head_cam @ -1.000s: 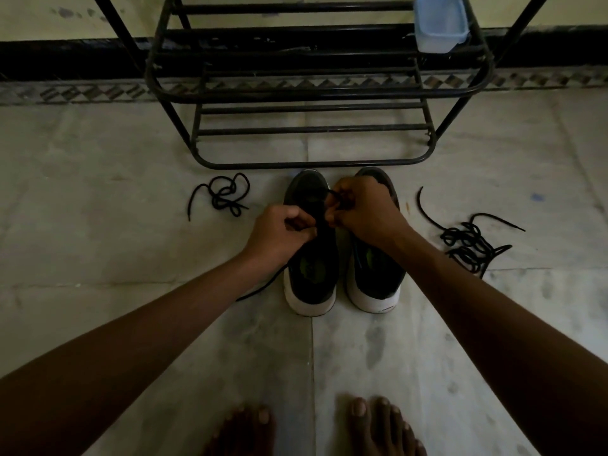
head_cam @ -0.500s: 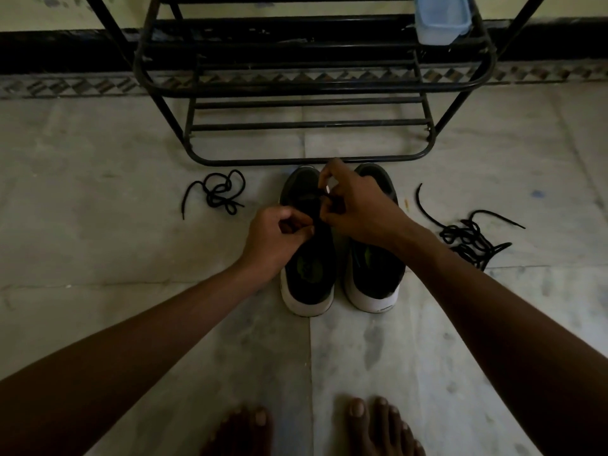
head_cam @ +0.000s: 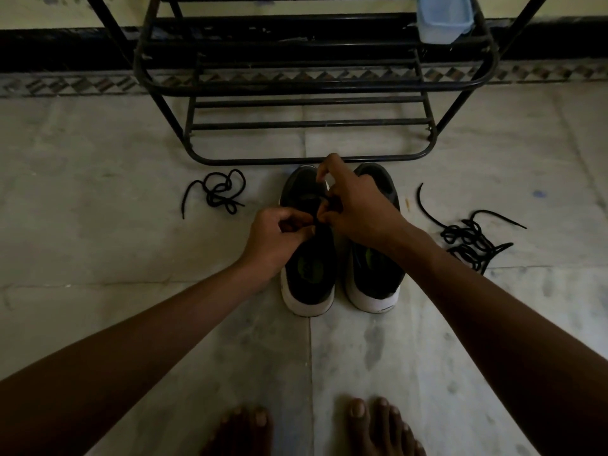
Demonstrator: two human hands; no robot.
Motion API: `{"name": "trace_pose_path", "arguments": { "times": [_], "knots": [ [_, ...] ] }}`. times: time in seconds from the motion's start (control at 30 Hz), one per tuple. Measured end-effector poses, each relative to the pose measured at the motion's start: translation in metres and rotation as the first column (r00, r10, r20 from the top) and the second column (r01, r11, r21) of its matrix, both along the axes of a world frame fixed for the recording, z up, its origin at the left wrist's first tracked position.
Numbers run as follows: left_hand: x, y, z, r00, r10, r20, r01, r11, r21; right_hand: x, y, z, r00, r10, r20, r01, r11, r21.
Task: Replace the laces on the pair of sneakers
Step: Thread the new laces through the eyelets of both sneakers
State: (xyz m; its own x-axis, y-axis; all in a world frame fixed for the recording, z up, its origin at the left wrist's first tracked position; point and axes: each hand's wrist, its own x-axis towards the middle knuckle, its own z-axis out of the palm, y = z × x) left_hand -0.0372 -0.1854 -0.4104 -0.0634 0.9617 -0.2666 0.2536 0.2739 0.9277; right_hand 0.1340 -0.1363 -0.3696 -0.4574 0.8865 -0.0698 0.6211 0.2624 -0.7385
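Threading is being done on the left sneaker (head_cam: 307,274), which is standing on the floor (head_cam: 98,192) just in front of the shoe rack (head_cam: 309,158), toe toward the rack, close beside the right sneaker (head_cam: 375,281). A dark lace (head_cam: 324,205) is being held over the eyelet area by both hands: the left hand (head_cam: 279,235) is curled round it at the shoe's left side, and the right hand (head_cam: 355,209) is pinching it above the tongue, index finger lifted. How many eyelets are being filled cannot be told, too dark. A short loose lace (head_cam: 217,192) is lying on the floor left of the pair, well apart, and a bigger lace tangle (head_cam: 470,238) is lying to the right. Which are old and which new cannot be told. The right sneaker's front is being hidden by the right hand, so its lacing cannot be told. The task is being judged under halfway: left shoe in progress, right shoe probably left, tying left. A blue container (head_cam: 442,19) is sitting at the right end of the rack's upper shelf. Bare feet (head_cam: 378,426) are showing at the floor's near edge
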Motion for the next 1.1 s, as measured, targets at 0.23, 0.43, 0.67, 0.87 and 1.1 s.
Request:
{"name": "trace_pose_path", "arguments": {
  "times": [0.23, 0.43, 0.67, 0.87, 1.1],
  "knots": [
    [0.001, 0.0, 0.0, 1.0, 0.004, 0.005, -0.005, 1.0, 0.005, 0.001, 0.0, -0.001, 0.99, -0.128, -0.061, 0.126, 0.991, -0.034],
    [0.001, 0.002, -0.004, 1.0, -0.001, -0.013, 0.001, 1.0, -0.015, -0.003, -0.006, -0.013, 0.947, -0.314, -0.068, 0.308, 0.947, -0.092],
    [0.001, 0.004, -0.005, 0.993, 0.041, 0.109, -0.028, 0.992, -0.126, -0.007, -0.015, -0.019, 0.927, -0.373, -0.045, 0.37, 0.927, -0.055],
    [0.004, 0.003, 0.001, 0.994, 0.055, 0.093, -0.043, 0.991, -0.13, -0.016, -0.03, -0.022, 0.911, -0.407, -0.062, 0.409, 0.913, 0.005],
    [0.003, 0.006, -0.005, 0.995, -0.035, -0.088, 0.027, 0.996, -0.086, -0.041, -0.066, -0.031, 0.834, -0.523, -0.175, 0.517, 0.852, -0.08]
  ]
}}
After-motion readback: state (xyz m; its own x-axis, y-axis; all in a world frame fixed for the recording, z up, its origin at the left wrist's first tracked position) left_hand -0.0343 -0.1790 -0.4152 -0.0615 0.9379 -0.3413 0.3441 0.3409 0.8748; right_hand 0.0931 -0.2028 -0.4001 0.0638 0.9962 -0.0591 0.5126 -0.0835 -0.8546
